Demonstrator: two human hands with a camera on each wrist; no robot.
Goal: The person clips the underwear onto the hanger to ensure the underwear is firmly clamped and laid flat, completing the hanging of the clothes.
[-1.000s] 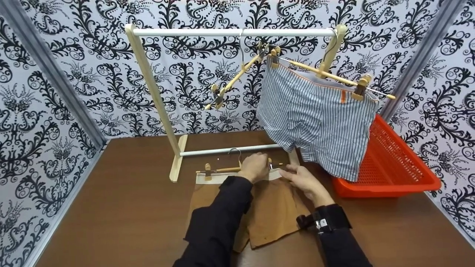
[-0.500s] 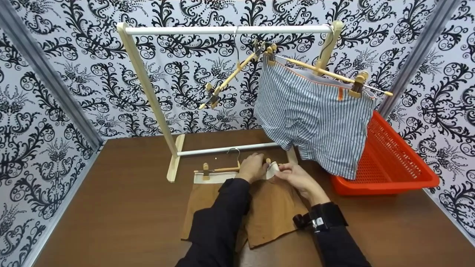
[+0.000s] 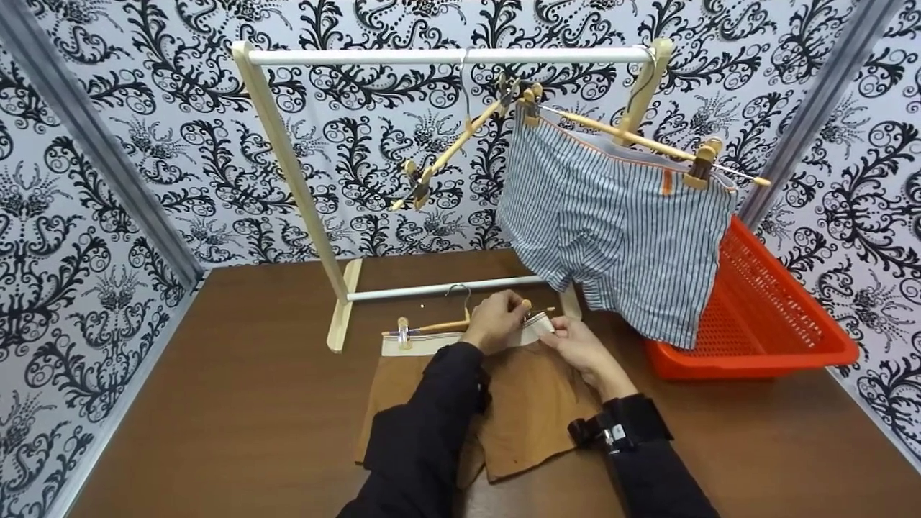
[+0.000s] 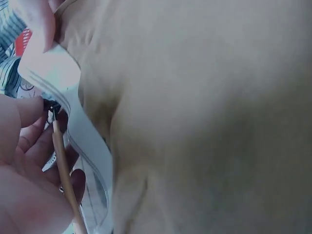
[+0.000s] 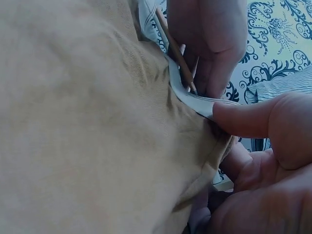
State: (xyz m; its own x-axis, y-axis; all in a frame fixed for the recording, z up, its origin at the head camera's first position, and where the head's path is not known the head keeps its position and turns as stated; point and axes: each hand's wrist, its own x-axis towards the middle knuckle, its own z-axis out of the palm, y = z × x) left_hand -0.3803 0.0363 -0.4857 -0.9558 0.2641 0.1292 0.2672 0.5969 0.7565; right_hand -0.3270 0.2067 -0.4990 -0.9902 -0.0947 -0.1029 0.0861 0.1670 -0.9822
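Brown shorts [image 3: 532, 410] with a white waistband [image 3: 428, 346] lie on the table, legs toward me. Along the waistband runs a wooden clip hanger [image 3: 439, 327], its hook pointing away from me and its left clip [image 3: 404, 334] over the waistband. My left hand [image 3: 496, 321] pinches the hanger at its right clip; in the left wrist view the thumb [image 4: 29, 111] and fingers are around the clip and bar. My right hand [image 3: 579, 349] pinches the right end of the waistband, thumb [image 5: 243, 117] on top, and that end is raised beside the clip.
A wooden rack with a white rail [image 3: 360, 56] stands behind. From it hang a bare clip hanger [image 3: 460, 142] and striped shorts [image 3: 619, 230] on another hanger. A red plastic basket [image 3: 763, 363] sits at the right, partly behind the striped shorts. Patterned walls enclose the brown table [image 3: 216, 388].
My right hand has lifted the waistband's right end, which lay flatter a second ago. The hanger's right end has risen slightly with my left hand. The hanging things stay put.
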